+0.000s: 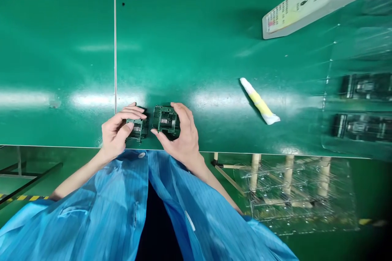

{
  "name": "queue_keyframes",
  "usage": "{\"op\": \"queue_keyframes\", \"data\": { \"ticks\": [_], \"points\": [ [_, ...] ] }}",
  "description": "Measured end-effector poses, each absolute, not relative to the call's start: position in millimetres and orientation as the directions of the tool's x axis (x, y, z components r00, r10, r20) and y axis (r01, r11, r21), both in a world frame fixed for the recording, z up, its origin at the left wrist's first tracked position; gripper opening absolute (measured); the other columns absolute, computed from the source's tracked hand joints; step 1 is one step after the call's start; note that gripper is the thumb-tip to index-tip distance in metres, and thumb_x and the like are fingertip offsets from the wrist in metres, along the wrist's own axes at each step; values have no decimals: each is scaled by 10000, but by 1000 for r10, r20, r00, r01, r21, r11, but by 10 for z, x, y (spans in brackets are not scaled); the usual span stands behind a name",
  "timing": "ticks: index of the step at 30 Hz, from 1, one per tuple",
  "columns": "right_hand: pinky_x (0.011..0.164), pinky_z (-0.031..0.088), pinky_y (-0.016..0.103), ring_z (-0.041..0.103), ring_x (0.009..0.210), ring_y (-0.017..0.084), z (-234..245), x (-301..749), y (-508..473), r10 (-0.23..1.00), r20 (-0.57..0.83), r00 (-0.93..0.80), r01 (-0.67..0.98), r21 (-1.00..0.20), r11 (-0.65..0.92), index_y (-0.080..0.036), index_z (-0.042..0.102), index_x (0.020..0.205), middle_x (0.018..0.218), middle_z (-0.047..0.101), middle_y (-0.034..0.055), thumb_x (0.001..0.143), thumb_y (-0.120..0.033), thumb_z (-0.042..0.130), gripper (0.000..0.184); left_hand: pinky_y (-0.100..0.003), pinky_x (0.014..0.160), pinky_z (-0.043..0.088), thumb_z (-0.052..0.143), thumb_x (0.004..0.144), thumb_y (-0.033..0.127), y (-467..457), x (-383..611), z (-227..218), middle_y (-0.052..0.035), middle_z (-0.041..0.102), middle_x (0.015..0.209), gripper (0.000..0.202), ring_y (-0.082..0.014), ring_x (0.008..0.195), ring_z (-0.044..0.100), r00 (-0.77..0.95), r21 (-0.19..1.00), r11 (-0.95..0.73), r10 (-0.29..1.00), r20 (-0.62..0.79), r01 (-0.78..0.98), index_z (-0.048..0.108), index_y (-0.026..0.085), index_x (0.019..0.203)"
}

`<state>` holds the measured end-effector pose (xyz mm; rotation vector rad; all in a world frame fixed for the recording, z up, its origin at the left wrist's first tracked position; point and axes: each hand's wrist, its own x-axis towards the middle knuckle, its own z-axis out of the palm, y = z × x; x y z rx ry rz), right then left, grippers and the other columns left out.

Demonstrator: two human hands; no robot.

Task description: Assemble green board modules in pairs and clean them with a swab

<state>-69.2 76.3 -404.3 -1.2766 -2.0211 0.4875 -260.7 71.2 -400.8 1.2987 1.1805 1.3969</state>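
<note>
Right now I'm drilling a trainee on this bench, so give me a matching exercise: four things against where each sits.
Things:
1. smaller green part
2. larger green part
3. white and yellow tube
4. clear plastic tray

Places:
A. far right of the mat
B. lying loose, mid-mat
C. in the right hand
D. in the left hand

Pairs: 1-D, 2-C, 3-B, 4-A

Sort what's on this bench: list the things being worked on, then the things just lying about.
In hand:
- small green part, gripped by the left hand
- larger green part, gripped by the right hand

Lying about:
- white and yellow tube on the green bench
- white labelled bottle
- clear tray of dark parts
- clear trays below the bench edge
</note>
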Motion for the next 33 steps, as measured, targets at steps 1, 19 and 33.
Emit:
{"op": "queue_keyframes", "data": {
  "ticks": [1,19,33],
  "points": [
    [968,549,543,568,1230,321,-4039,-691,760,894,346,-286,632,-632,447,-198,284,1491,1315,569,197,863,-364,694,768,-543,1103,461,589,894,251,724,-2604,-4006,-25,769,891,133,-228,985,714,-82,984,-179,980,179,10,717,225,919],
    [1043,511,542,510,1331,308,-3942,-707,725,908,286,-306,623,-661,419,-172,253,1506,1396,539,201,893,-451,629,772,-515,1128,442,739,831,282,873,-2660,-3944,-4,753,873,77,-215,982,706,10,991,-130,991,130,39,715,240,891],
    [1041,544,535,573,1292,291,-3697,-558,715,926,121,-359,621,-710,333,-188,345,1484,1383,594,150,922,-344,634,650,-540,1215,330,816,759,384,688,-3113,-3901,-133,549,1456,743,-330,1398,474,266,934,4,958,-106,358,498,266,1420]
  ]
}}
